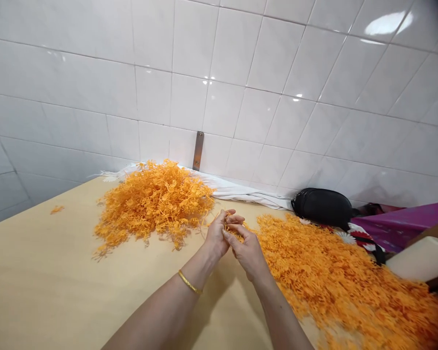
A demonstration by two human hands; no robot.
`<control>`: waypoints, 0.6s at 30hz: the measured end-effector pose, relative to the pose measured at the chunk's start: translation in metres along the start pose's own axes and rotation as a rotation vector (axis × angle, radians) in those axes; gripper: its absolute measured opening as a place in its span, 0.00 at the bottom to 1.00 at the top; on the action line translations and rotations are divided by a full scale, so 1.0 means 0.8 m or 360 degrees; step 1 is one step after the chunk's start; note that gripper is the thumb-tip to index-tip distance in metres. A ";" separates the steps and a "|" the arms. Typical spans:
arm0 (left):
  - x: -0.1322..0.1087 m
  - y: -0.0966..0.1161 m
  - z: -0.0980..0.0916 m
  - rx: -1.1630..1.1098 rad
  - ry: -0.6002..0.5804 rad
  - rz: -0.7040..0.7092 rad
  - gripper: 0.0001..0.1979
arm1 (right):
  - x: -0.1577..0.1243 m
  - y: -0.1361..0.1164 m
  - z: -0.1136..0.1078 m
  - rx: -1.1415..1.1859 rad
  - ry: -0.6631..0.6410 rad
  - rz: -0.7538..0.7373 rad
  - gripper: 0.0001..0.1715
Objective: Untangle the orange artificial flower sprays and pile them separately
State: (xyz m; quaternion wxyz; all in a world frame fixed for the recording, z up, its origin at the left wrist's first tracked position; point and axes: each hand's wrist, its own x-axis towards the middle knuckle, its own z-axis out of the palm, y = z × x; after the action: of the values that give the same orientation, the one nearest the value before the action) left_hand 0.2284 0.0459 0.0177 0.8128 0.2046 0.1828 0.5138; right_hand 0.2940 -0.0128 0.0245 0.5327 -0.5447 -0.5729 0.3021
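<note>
My left hand [218, 234] and my right hand [246, 247] meet over the middle of the table, fingers curled toward each other. Thin orange strands show between the fingertips, like a small sprig of the same orange plastic-looking pieces; most of it is hidden by the fingers. A tall heap of frilly orange sprigs [156, 199] stands just left of my left hand. To the right of my right hand spreads a wider, flatter pile of orange pieces [324, 267]. A gold bangle [190, 282] circles my left wrist.
One loose orange piece [57, 209] lies on the wooden table [58, 282] at the left. Along the tiled wall [226, 63] run a white cloth [244, 190] and a black pouch [323, 205]. Purple cloth [405, 221] and a cream block-shaped object [423, 257] sit at the right.
</note>
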 end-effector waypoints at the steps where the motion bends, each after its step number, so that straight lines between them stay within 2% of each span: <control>1: 0.000 -0.001 0.000 -0.0023 -0.0010 -0.0011 0.10 | 0.000 0.001 0.001 -0.0031 0.0010 -0.0054 0.12; 5: 0.003 0.006 -0.002 -0.0160 0.0088 -0.0087 0.08 | -0.002 -0.006 0.002 0.0088 -0.0003 -0.0176 0.07; 8: 0.003 0.019 -0.001 -0.0293 0.0244 -0.0071 0.07 | -0.003 -0.012 -0.003 0.0480 -0.0043 -0.0050 0.08; 12: 0.002 0.031 0.001 -0.0415 0.0278 -0.0107 0.10 | -0.001 -0.014 -0.009 0.0879 -0.0025 0.0084 0.11; 14: 0.003 0.034 -0.001 -0.0411 0.0268 -0.0156 0.12 | -0.001 -0.014 -0.009 0.0883 -0.0065 0.0053 0.11; 18: 0.009 0.032 -0.009 -0.0359 0.0261 -0.0174 0.12 | -0.006 -0.015 -0.003 0.0742 -0.0304 0.0042 0.12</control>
State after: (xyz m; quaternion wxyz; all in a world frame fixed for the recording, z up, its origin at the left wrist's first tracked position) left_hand 0.2084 0.0636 0.0246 0.8397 0.0591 0.2004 0.5012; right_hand 0.2920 -0.0202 0.0346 0.5834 -0.3836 -0.5283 0.4831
